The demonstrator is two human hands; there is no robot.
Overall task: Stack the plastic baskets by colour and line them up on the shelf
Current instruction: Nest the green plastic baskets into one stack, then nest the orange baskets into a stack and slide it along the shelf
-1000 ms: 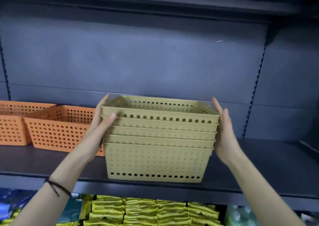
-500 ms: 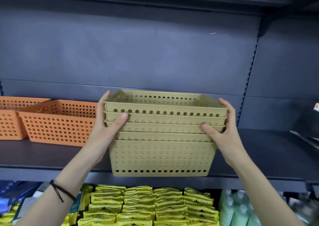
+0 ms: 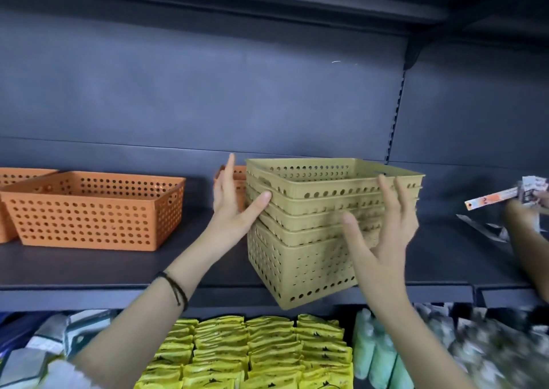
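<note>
Through the head camera I see the left hand [image 3: 234, 207] raised with its fingers straight and pointing up, laid flat against the left end of a stack of tan-yellow baskets [image 3: 309, 258]. Its thumb reaches round the corner and presses on the front rims of the upper baskets. The hand is open, bracing rather than curling. A black cord [image 3: 176, 288] circles the left wrist. The right hand [image 3: 383, 228] is in front of the stack's right half, palm toward the baskets, fingers spread and straight, thumb held out to the left. It is blurred, and I cannot tell whether the palm touches the plastic. The stack is several perforated baskets nested one inside another. It is turned so that one lower corner points toward me, and that corner juts out past the front lip of the dark grey shelf [image 3: 89, 272]. I cannot tell how much of its base rests on the board. Just behind the left hand, the edge of an orange basket [image 3: 239, 176] shows. Further left on the same shelf stands a second orange basket [image 3: 92, 210], upright, and touching it at the frame's left edge is a third orange basket [image 3: 12, 201], partly cut off. Below the shelf are rows of yellow packets [image 3: 252, 350] and, to their right, pale green bottles [image 3: 374, 353]. At the far right, another person's hand [image 3: 523, 213] holds some small printed packets [image 3: 528, 189] above the shelf.
</note>
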